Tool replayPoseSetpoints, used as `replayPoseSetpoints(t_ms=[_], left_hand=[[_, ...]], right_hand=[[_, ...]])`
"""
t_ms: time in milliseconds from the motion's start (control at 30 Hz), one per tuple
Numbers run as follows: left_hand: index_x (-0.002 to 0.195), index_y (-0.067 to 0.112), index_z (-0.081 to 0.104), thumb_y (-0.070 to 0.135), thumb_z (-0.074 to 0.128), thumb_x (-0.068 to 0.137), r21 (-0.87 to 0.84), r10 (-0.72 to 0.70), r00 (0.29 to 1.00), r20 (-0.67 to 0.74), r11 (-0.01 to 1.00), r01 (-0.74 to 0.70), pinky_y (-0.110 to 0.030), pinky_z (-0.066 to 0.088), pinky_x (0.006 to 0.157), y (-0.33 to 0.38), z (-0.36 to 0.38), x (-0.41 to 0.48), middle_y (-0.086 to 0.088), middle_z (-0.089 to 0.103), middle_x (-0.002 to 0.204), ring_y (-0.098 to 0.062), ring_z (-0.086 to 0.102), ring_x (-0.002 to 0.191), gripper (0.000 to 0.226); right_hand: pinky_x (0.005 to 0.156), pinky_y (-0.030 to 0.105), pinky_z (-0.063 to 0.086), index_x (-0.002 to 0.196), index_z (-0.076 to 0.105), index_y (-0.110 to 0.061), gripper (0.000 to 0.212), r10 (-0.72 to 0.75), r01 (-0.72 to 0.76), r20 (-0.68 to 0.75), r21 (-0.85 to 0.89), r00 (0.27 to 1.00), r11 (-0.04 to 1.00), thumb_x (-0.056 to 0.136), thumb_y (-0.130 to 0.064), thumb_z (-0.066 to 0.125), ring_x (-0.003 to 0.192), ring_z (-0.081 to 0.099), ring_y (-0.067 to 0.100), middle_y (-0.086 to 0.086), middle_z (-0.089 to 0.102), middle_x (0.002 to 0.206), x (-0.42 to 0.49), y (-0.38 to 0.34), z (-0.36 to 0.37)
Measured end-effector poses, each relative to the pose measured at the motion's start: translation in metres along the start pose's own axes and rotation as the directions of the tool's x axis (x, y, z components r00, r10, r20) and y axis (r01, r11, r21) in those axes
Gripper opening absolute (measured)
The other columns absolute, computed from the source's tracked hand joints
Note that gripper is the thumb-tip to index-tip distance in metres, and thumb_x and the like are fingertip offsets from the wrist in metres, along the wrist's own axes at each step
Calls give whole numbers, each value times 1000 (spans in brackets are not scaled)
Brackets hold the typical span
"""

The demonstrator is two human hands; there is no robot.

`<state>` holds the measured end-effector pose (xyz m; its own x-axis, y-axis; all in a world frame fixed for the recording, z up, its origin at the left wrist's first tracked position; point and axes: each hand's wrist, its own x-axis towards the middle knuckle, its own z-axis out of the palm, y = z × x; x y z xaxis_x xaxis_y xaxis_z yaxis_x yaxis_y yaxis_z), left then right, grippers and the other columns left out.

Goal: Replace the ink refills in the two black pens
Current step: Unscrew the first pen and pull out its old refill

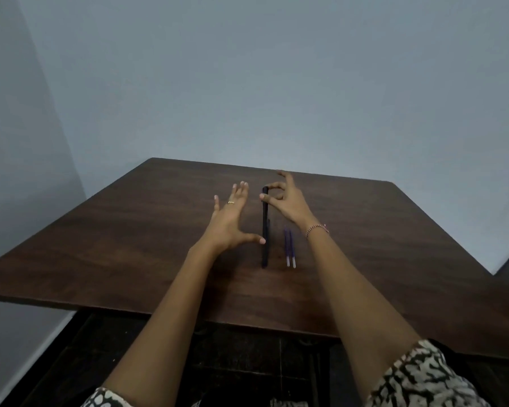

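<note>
You have a single wide-angle view from the camera on your head, looking forward and down along both outstretched forearms. It faces the far edge of the table (130, 230) and the wall (247, 83) behind it, which fills the upper half. Your left hand (229, 221) and right hand (285, 201) sit mid-frame at arm's reach. The table's near edge crosses low, above the dark floor (247, 362).

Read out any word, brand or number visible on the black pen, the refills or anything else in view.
No text can be read in this view.
Black pen: no print can be made out.
Purple refills: too small and blurred to show any marking.
Table and wall: no text.
</note>
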<state>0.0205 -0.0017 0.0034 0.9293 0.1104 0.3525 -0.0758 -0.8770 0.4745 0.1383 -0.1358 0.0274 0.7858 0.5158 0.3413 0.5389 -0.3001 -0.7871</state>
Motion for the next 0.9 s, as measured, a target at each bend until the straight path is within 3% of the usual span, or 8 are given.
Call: replayPoseSetpoints(t_ms=[100, 233, 333, 433, 533, 600, 700, 900], left_hand=[[147, 19, -13, 49, 78, 63, 6, 59, 997, -50, 998, -59, -38, -20, 111, 10, 5, 14, 6, -11, 156, -3, -20, 137, 127], [148, 21, -8, 43, 81, 63, -205, 6, 1000, 31, 979, 0, -34, -8, 114, 21, 8, 37, 3, -9, 157, -9, -13, 141, 125], [149, 22, -3, 42, 80, 65, -502, -96, 971, 218, 842, 196, -35, 13, 115, 30, 1, 61, -3, 4, 158, -20, 5, 145, 120], [149, 11, 14, 32, 70, 80, -742, -83, 979, 186, 641, 195, -27, 23, 112, 40, 4, 86, -8, 26, 153, -18, 26, 140, 90], [132, 2, 47, 20, 59, 90, -901, -85, 990, 109, 411, 135, -31, 33, 110, 45, 15, 106, -15, 57, 129, -21, 52, 122, 48], [124, -2, 55, 15, 56, 92, -935, -81, 993, 87, 337, 110, -29, 46, 98, 43, 24, 116, -12, 67, 109, -18, 63, 101, 36], [108, -1, 64, 11, 55, 92, -957, -114, 991, 71, 274, 100, -21, 55, 76, 36, 36, 122, -4, 70, 81, -7, 63, 69, 22], [88, 4, 67, 8, 56, 90, -982, -226, 974, 25, 176, 66, -20, 56, 65, 17, 46, 121, -1, 71, 68, -8, 64, 62, 12]], right_hand=[[73, 14, 49, 142, 25, -21, 77, -9, 29, -115, 173, 993, 985, 81, -12, 72, 74, 67, 10, 2, 57, 125, 4, 1, -8], [85, 21, 52, 139, 28, -24, 76, 15, 66, -201, 393, 980, 917, 80, -4, 72, 78, 71, 19, 3, 57, 126, 9, 4, -26], [79, 16, 52, 131, 38, -25, 71, 78, 75, -257, 535, 963, 841, 75, -6, 77, 86, 71, 23, 2, 61, 118, 11, 5, -38], [74, 20, 53, 115, 54, -17, 48, 128, 75, -290, 598, 948, 798, 74, -5, 77, 88, 69, 23, 12, 65, 105, 14, 10, -43], [68, 21, 53, 107, 63, -9, 34, 139, 73, -269, 650, 953, 756, 76, -1, 74, 83, 69, 18, 10, 69, 93, 17, 18, -42], [64, 17, 53, 103, 65, -5, 28, 132, 89, -263, 686, 956, 722, 77, 1, 72, 75, 70, 13, 7, 71, 88, 19, 24, -39], [59, 13, 51, 97, 67, -5, 21, 121, 99, -260, 696, 958, 711, 78, 3, 70, 65, 69, 6, -1, 73, 76, 22, 30, -31], [71, 22, 56, 96, 68, -9, 15, 98, 66, -203, 671, 974, 739, 82, -3, 68, 73, 68, 13, 6, 72, 86, 25, 33, -13]])
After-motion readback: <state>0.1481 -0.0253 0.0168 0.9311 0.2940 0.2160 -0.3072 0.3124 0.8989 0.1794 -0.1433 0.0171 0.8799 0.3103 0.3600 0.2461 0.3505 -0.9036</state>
